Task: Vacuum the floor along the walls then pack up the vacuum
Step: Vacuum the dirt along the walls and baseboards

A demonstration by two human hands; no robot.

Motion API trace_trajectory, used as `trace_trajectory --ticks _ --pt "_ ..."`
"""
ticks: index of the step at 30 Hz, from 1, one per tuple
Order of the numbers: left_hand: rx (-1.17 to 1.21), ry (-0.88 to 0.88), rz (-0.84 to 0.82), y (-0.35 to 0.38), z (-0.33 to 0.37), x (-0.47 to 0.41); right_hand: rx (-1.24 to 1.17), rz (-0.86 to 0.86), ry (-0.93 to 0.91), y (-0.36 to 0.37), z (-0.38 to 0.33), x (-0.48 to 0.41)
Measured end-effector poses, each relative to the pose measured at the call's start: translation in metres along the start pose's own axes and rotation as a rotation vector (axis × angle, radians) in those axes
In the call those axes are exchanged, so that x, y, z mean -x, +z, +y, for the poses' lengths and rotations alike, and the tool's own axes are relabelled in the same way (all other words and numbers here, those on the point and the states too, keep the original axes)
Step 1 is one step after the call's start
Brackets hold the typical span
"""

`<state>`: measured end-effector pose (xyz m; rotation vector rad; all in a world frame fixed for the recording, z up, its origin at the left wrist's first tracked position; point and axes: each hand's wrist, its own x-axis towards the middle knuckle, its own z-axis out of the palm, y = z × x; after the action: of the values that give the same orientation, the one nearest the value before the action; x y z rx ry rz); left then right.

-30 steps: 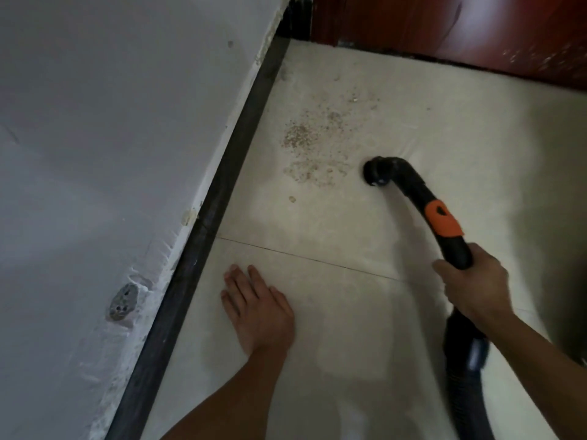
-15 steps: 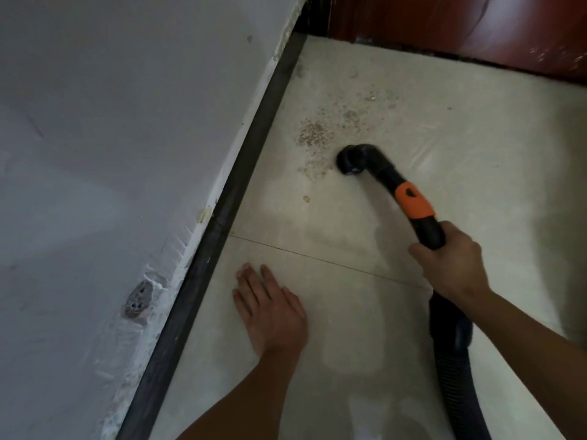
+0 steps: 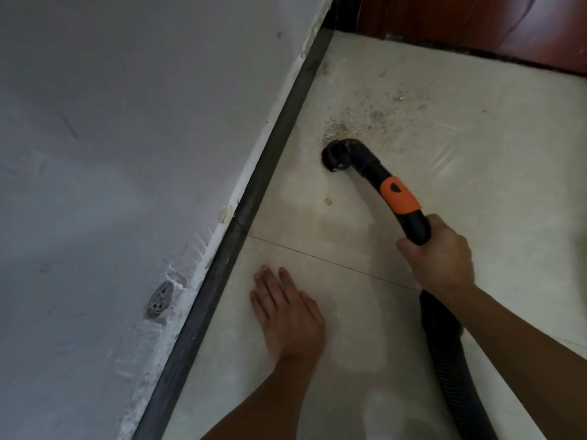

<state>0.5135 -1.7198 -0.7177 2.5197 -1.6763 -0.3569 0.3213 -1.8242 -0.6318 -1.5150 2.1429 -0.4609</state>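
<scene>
**Nozzle sits at edge of grit near the skirting**

On my feed, the right hand [image 3: 441, 258], right of centre, is wrapped round the black wand [image 3: 416, 225] just below its orange collar [image 3: 401, 196]. From that grip the wand runs up and left to the nozzle [image 3: 335, 157]. The nozzle sits mouth-down on the floor [image 3: 508, 185] at the near edge of a patch of grit [image 3: 359, 122] in the upper middle of the frame. One crumb [image 3: 328, 201] lies apart, below the nozzle. The ribbed hose [image 3: 454, 360] drops from under the wrist to the bottom edge. The left hand [image 3: 286, 309], low centre, lies flat on the tile, palm down, fingers straight and slightly spread, holding nothing. A dark skirting [image 3: 254, 201] runs diagonally just left of it, below the grey wall [image 3: 127, 154] that fills the left half. I make out a red-brown door [image 3: 476, 23] across the upper right corner.
</scene>
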Motion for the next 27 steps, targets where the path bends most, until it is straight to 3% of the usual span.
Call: trace_trajectory --ticks 7,14,18,21,23,27 --pt "0.021 0.019 0.008 -0.002 0.000 0.000 0.072 -0.229 -0.155 0.005 -0.009 0.038" --pt "-0.002 0.017 -0.001 -0.001 0.000 0.001 0.024 0.068 0.132 -0.044 0.055 0.030" --pt "-0.035 0.016 0.021 0.001 -0.001 0.003 -0.156 -0.114 -0.027 -0.031 0.045 0.055" --pt "-0.042 0.021 0.022 -0.001 -0.001 0.007 -0.324 -0.211 -0.021 -0.031 0.072 0.089" --pt "-0.040 0.060 0.030 -0.005 -0.001 0.006 -0.259 -0.127 0.033 -0.044 0.106 0.102" --pt "-0.028 0.359 -0.008 -0.006 0.025 -0.027 -0.156 0.082 0.167 -0.083 0.157 0.088"
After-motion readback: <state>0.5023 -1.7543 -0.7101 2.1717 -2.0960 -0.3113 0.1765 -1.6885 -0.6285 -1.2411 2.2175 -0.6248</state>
